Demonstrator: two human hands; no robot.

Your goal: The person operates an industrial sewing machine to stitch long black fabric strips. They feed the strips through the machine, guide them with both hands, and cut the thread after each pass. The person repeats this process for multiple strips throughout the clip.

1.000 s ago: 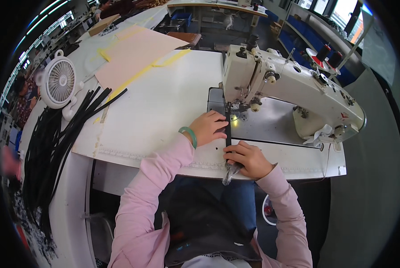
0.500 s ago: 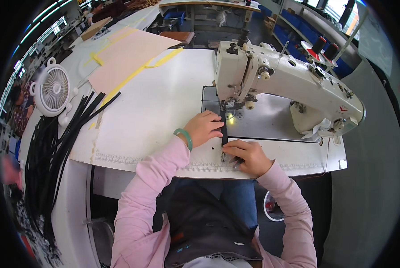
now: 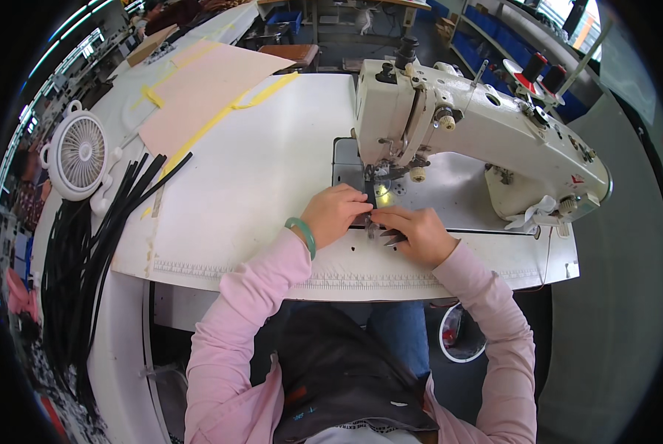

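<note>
Here, fingertips of both hands met on a dark strap (image 3: 373, 209) just in front of the needle of a white sewing machine (image 3: 464, 126). The left hand (image 3: 334, 213) lay curled over the strap's near end, fingers pressing it flat to the machine bed (image 3: 450, 200). The right hand (image 3: 417, 233) pinched the strap from the other side, thumb and forefinger closed on it, with a small metal tool, partly hidden, tucked under the palm. What kind of tool it was could not be told.

The strap ran from under the presser foot toward the worker, its short visible length lying between the two hands. A green bangle (image 3: 302, 234) circled the left wrist, and pink sleeves (image 3: 250, 311) covered both forearms.

The machine stood on a white table (image 3: 257, 170) with a ruler strip printed along its near edge. On the far left part of the table lay a pink sheet (image 3: 198, 89) crossed by yellow tape (image 3: 265, 92). A bundle of black strips (image 3: 87, 259) hung over the table's left edge, beside a small white fan (image 3: 80, 154). A dark apron (image 3: 339, 370) covered the worker's lap.
</note>
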